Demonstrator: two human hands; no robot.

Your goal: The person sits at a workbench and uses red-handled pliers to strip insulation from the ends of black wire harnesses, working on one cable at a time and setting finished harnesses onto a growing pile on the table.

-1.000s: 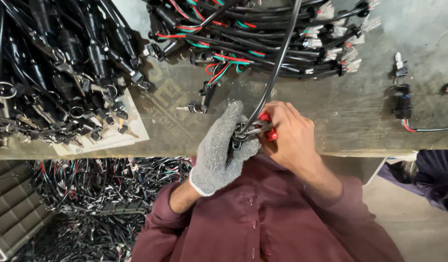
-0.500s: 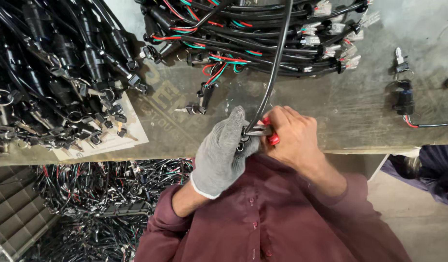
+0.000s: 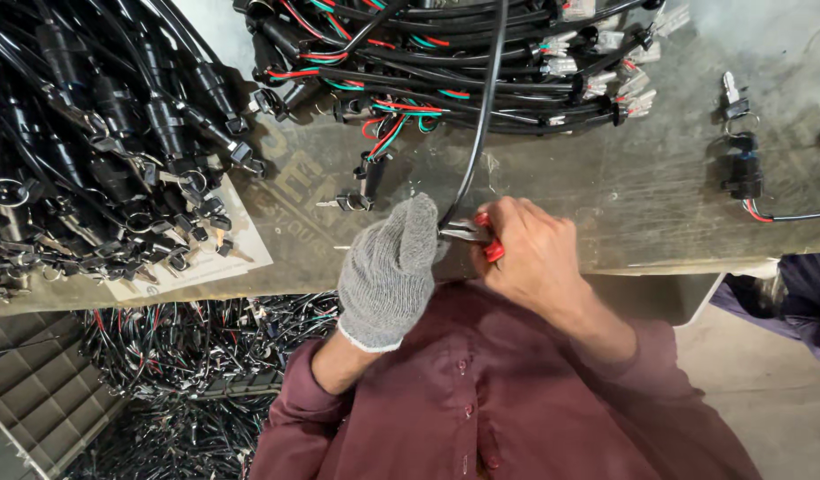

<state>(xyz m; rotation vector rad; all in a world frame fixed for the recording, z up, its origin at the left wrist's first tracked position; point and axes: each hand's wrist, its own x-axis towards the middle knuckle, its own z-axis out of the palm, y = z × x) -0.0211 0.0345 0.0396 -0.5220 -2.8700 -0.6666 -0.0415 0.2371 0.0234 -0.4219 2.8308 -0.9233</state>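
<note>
At the near edge of the worktop (image 3: 659, 204), about midway along, both hands meet over one black cable (image 3: 481, 116). The left hand (image 3: 392, 267), in a grey knit glove, is closed around the cable's near end. The right hand (image 3: 530, 253), bare, is clamped on red-handled pliers (image 3: 472, 234), whose metal tip points at the cable end just beside the gloved fingers; whether the tip bites the cable cannot be told. From the hands the cable runs straight up to the far edge, into a bundle of harnesses (image 3: 463, 53) with red and green wires and white plugs. A heap of black connectors (image 3: 99, 151) fills the far left corner, partly on a paper sheet (image 3: 241, 253). A small switch (image 3: 743, 173) lies near the right edge.
</note>
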